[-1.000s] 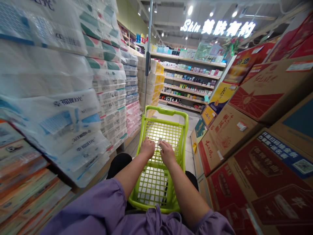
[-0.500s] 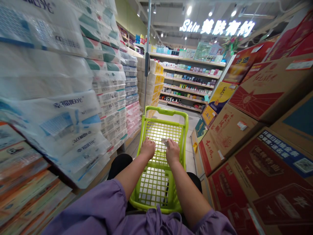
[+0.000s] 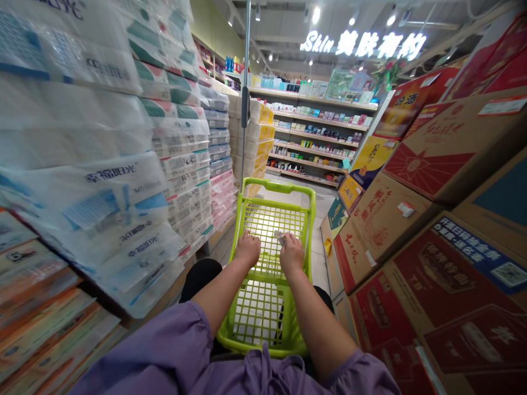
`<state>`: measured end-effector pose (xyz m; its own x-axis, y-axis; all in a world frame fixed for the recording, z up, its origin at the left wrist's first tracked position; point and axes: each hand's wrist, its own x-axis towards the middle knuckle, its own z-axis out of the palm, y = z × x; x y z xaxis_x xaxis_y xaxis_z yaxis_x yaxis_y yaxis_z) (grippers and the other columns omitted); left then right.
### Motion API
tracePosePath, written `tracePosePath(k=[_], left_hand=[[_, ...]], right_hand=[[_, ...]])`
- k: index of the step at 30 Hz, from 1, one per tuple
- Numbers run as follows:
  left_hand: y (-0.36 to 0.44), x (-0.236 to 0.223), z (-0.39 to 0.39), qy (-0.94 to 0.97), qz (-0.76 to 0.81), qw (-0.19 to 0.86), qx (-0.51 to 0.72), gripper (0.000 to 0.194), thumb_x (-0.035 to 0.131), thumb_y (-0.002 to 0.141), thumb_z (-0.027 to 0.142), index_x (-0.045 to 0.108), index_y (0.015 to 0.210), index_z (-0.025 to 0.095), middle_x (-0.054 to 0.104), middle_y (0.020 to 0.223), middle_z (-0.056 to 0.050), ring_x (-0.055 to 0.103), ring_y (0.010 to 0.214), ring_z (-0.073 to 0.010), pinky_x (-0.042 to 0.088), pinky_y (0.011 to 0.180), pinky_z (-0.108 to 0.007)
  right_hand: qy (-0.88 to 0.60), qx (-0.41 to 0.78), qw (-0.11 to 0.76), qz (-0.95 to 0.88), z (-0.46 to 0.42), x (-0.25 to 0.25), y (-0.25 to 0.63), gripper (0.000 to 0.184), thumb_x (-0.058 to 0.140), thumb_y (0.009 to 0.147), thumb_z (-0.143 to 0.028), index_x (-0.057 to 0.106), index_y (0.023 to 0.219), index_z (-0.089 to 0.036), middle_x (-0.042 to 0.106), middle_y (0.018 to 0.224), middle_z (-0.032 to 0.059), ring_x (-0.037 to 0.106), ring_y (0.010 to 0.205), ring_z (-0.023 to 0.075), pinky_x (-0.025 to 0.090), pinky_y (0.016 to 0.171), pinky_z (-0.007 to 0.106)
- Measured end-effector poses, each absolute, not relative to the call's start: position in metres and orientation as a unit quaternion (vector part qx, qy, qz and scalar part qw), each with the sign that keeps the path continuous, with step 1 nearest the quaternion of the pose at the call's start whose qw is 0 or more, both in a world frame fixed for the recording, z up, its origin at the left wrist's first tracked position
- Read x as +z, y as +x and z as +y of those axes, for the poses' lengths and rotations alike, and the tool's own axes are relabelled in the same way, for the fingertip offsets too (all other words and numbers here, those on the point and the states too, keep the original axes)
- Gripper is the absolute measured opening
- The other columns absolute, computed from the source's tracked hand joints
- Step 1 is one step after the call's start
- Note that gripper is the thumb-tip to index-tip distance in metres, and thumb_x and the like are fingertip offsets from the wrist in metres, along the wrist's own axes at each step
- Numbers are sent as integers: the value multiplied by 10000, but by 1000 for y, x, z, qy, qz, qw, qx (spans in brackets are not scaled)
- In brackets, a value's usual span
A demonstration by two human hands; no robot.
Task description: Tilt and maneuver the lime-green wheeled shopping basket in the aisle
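A light green plastic shopping basket with a lattice of square holes stands right in front of me, between my knees. Over the left part of its lattice is my left hand, fingers curled in. Whether they grip the lattice or something small, I cannot tell. My right hand is beside it on the right, closed on a small crumpled whitish-grey piece, which looks like paper or tissue. Most of that piece is hidden by the fingers. Pale floor shows through the holes.
Wrapped tissue packs are stacked high on my left. Cardboard cartons rise close on my right. A thin metal pole stands beyond the basket. Farther back are shelves of small boxes and bottles, under a lit sign.
The view has shifted very slightly. Both hands stay nearly in place over the basket; the crumpled piece in my right hand has turned a little.
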<state>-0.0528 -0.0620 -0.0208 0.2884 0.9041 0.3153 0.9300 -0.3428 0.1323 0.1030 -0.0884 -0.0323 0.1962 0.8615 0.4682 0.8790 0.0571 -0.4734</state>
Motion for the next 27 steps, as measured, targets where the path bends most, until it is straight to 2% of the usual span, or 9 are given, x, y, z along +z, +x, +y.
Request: tracePosePath(k=[5,10,17,23,25,27], left_hand=[[-52,-22,-61,-799,-573,35,-176,284,427,927,241,671,1011,122,670,1090,-172,414,1306,-330,384,1031,-468],[-53,-22,-62,-801,-571,24,-179,266,440,914,227,665,1033,151,670,1103,-155,407,1298,-335,394,998,-475],[-52,-22,-62,-799,-575,29,-173,284,408,926,237,657,1003,122,662,1085,-178,432,1280,-310,369,1026,-456],[-52,-22,-62,-800,-573,30,-174,282,418,925,229,658,1028,123,667,1094,-163,411,1304,-339,393,1002,-460],[-52,-22,-62,-800,-574,34,-171,290,411,927,231,661,1024,122,670,1092,-160,404,1310,-343,387,1010,-460],[-52,-22,-62,-801,-573,36,-169,296,406,929,235,662,1023,122,672,1091,-157,400,1312,-339,378,1019,-455]], right_hand=[[-536,15,335,-775,-91,-39,92,507,445,736,5,657,1125,-243,629,1231,21,493,1141,201,381,1026,342],[-655,-20,392,-646,-87,-36,102,498,428,789,-32,602,1225,-196,584,1276,104,455,1192,257,369,1026,425],[-528,36,335,-780,-92,-36,92,447,453,728,-19,691,1030,-246,658,1153,13,516,1080,210,414,981,357],[-660,-41,344,-667,-88,-37,103,582,435,734,22,610,1219,-246,597,1259,71,477,1164,244,366,973,378],[-664,-48,334,-668,-88,-38,105,590,448,718,40,629,1185,-273,596,1257,69,482,1152,251,360,959,388],[-649,-36,340,-680,-88,-38,105,496,460,729,26,682,1060,-269,614,1211,69,494,1117,245,376,936,381]])
